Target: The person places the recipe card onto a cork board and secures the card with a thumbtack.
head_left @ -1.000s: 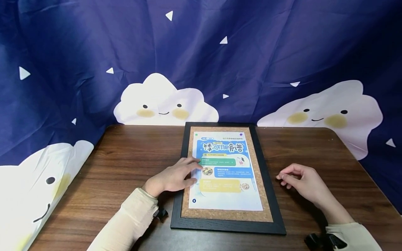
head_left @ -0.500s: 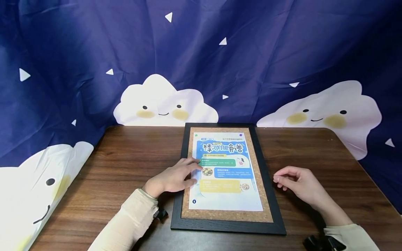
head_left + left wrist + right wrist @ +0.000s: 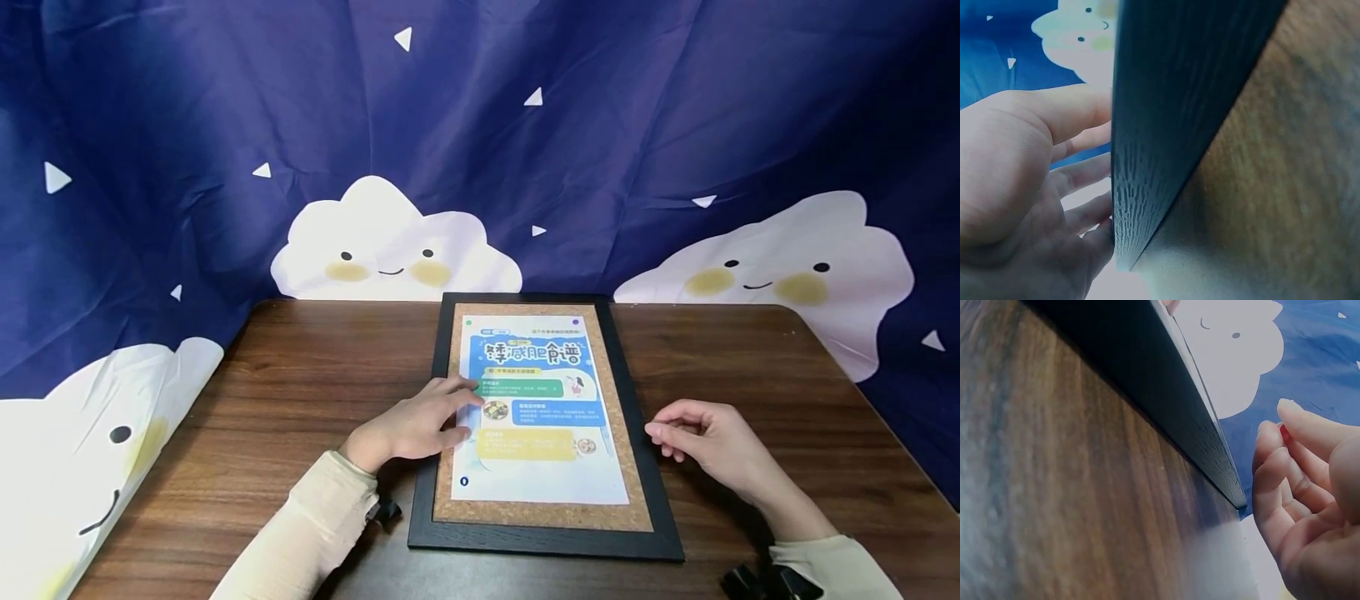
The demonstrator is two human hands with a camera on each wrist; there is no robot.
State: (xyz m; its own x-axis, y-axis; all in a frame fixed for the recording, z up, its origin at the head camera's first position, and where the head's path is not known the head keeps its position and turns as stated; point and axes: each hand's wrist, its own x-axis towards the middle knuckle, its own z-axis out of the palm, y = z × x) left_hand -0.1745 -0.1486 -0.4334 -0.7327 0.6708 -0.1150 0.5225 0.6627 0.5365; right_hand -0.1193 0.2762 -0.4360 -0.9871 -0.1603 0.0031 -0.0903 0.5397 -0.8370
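Observation:
A cork board [image 3: 640, 500] in a black frame [image 3: 547, 537] lies on the table, bearing a printed poster [image 3: 540, 483]. Round pins show at its top corners, one green [image 3: 468, 322], one purple [image 3: 575, 322]. My left hand [image 3: 420, 421] reaches over the frame's left side, its spread fingertips resting on the poster's left edge. Right of the board, my right hand [image 3: 716, 437] hovers close to the frame with thumb and forefinger together. Between them the right wrist view shows a bit of a small red pushpin [image 3: 1284, 432], mostly hidden by the fingers.
The brown wooden table [image 3: 322, 358] extends on both sides of the board. Behind it hangs a dark blue curtain [image 3: 465, 108] with white clouds and triangles. Black camera straps [image 3: 384, 512] sit at both wrists.
My right hand has shifted left, closer to the frame's right side, still pinching. The left hand and the board have stayed in place.

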